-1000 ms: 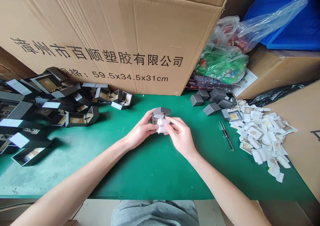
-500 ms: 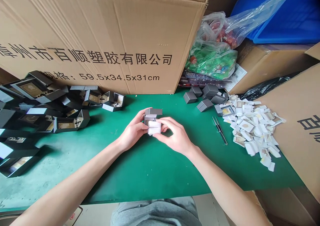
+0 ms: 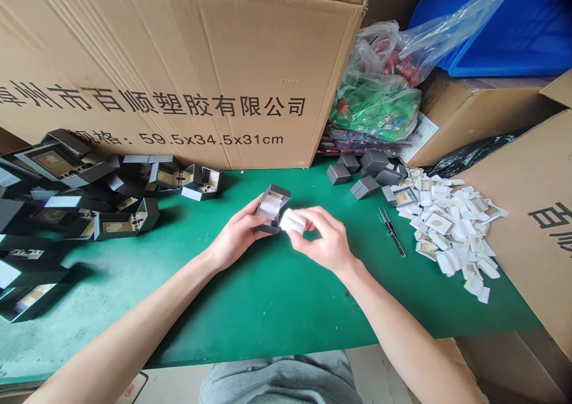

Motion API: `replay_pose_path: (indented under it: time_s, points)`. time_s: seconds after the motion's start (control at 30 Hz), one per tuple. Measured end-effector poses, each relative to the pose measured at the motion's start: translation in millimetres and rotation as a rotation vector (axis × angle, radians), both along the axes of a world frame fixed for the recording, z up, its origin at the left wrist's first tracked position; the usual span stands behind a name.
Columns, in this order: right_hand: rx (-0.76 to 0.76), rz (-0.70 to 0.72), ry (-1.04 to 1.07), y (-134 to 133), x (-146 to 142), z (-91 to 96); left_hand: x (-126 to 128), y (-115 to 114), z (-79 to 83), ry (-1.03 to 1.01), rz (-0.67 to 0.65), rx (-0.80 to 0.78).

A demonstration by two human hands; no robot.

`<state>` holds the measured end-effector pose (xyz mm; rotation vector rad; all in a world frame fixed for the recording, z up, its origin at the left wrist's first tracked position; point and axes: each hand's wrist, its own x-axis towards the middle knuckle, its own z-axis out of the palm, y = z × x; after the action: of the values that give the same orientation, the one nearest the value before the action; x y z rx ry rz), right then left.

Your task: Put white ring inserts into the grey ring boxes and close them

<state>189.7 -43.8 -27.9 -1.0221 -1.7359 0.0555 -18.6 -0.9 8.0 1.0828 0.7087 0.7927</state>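
Observation:
My left hand [image 3: 239, 234] is closed around a small dark jewellery box [image 3: 273, 200], whose lid is up and whose pale lining shows. Just right of it, my right hand [image 3: 324, 237] pinches a white padded insert [image 3: 294, 221] between thumb and fingers, outside the box. Both hands are over the middle of the green tabletop [image 3: 250, 308]. A pair of tweezers [image 3: 392, 232] lies to the right of my right hand, beside a heap of white inserts [image 3: 447, 225].
Opened dark boxes [image 3: 118, 222] are piled at the left; several closed dark boxes [image 3: 366, 186] sit at back right. A large cardboard carton [image 3: 187, 52] stands along the back. Clear bags of coloured parts [image 3: 379, 103] and a blue bin [image 3: 491, 40] are behind on the right.
The white insert has come out of the box and moved right in my right hand. The box, still in my left hand, has been turned and its lid is open wider.

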Motion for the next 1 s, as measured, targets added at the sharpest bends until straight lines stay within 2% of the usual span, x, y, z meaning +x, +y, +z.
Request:
replay_pose_path:
  time_s: [0.2, 0.3, 0.43, 0.53, 0.7, 0.8, 0.9, 1.0]
  points:
    - [0.084, -0.074, 0.003, 3, 4, -0.6, -1, -2, 0.1, 0.106, 0.037, -0.008]
    - [0.058, -0.029, -0.016, 3, 5, -0.7, -2, -1, -1.3, 0.161, 0.009, 0.036]
    - [-0.131, 0.107, 0.04, 2, -2, -5.1, -9, 3, -4.8, 0.172, -0.047, 0.105]
    - [-0.318, 0.172, 0.2, 2, -8, -7.2, -13, 4, -5.0, 0.247, -0.094, 0.186]
    - [-0.582, 0.263, 0.411, -1, -7, 3.4, -16, 7, -1.9, 0.369, 0.019, 0.291]
    - [-0.645, 0.298, 0.441, -2, -4, 11.9, -19, 11, -2.0, 0.34, 0.027, 0.344]
    - [-0.715, 0.365, 0.562, -2, 0, 14.8, -23, 11, -2.4, 0.225, -0.018, 0.292]
    - [-0.806, 0.51, 0.727, 1, 3, 13.0, -24, 8, -1.1, 0.128, -0.098, 0.19]
